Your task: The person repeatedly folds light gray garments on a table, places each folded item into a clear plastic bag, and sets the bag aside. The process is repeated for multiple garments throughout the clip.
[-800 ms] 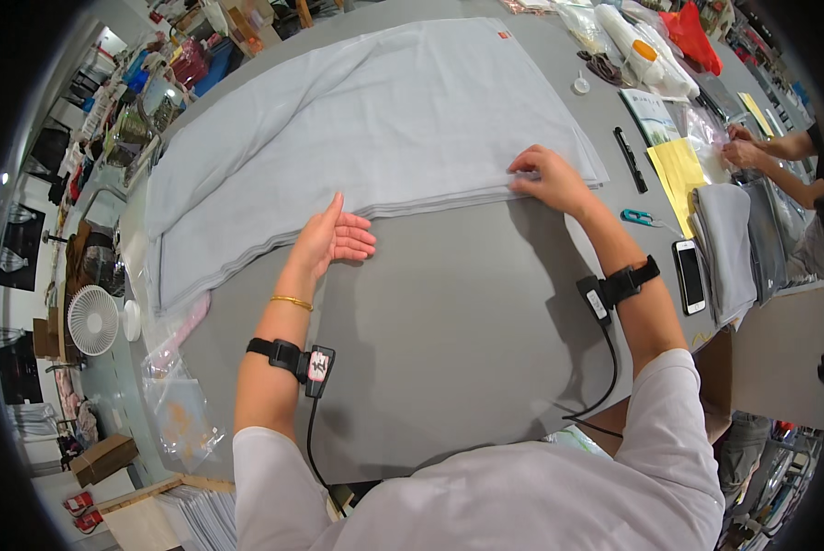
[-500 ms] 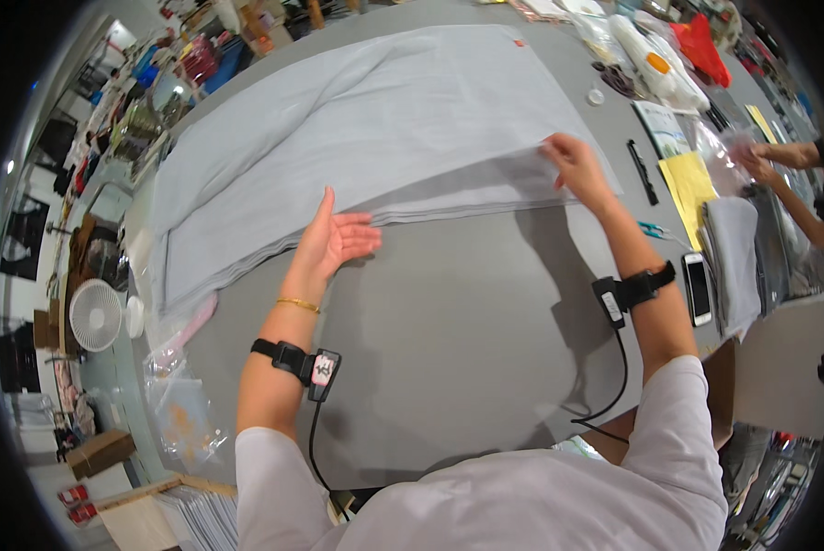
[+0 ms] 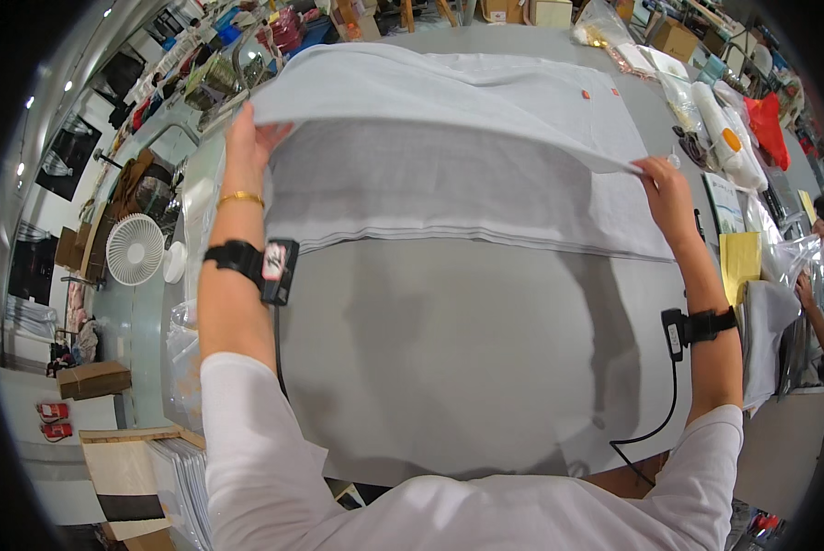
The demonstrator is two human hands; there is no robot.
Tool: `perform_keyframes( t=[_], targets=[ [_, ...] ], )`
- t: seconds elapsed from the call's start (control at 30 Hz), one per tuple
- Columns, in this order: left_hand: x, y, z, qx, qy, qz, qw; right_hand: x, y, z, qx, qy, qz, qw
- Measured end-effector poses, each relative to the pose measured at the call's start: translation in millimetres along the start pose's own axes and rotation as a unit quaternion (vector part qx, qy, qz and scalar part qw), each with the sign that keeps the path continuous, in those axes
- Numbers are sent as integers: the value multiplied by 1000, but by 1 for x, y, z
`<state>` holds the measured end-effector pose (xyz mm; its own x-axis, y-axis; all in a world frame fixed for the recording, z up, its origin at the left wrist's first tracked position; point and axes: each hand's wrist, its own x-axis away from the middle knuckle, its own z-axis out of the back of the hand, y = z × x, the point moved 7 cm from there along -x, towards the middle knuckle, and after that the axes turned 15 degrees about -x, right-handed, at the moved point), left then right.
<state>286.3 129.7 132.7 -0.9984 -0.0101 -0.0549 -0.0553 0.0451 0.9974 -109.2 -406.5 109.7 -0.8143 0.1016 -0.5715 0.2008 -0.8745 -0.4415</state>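
While the left hand grips the light grey cloth at one end of its raised edge, the right hand pinches the other end. Beneath it, flat cloth layers lie on the grey table, and a white fan stands to the left.

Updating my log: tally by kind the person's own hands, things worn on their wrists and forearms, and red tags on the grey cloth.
Hands (left hand, right hand): 2
Black strapped devices: 2
Gold bracelet: 1
Red tags on grey cloth: 2
Total: 7
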Motion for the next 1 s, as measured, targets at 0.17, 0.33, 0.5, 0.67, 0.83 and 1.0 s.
perform_keyframes(
  t=[0.17, 0.33, 0.5, 0.67, 0.83, 1.0],
  targets=[
    [69, -80, 68, 199, 35, 79, 976, 87, -34, 65, 59, -18, -42, 997],
    [120, -146, 157, 289, 122, 162, 936, 212, -54, 179, 143, 42, -96, 984],
    [159, -155, 219, 263, 65, 154, 950, 315, -41, 266, 161, 109, -164, 967],
    [182, -170, 263, 204, 193, 189, 941, 379, 7, 278, 127, 106, -241, 956],
    [181, -170, 300, 191, 223, 150, 944, 360, 75, 258, 86, 119, -296, 944],
    [173, -71, 261, -188, 241, -87, 948, 194, 38, 164, -3, 38, -183, 982]
  ],
)
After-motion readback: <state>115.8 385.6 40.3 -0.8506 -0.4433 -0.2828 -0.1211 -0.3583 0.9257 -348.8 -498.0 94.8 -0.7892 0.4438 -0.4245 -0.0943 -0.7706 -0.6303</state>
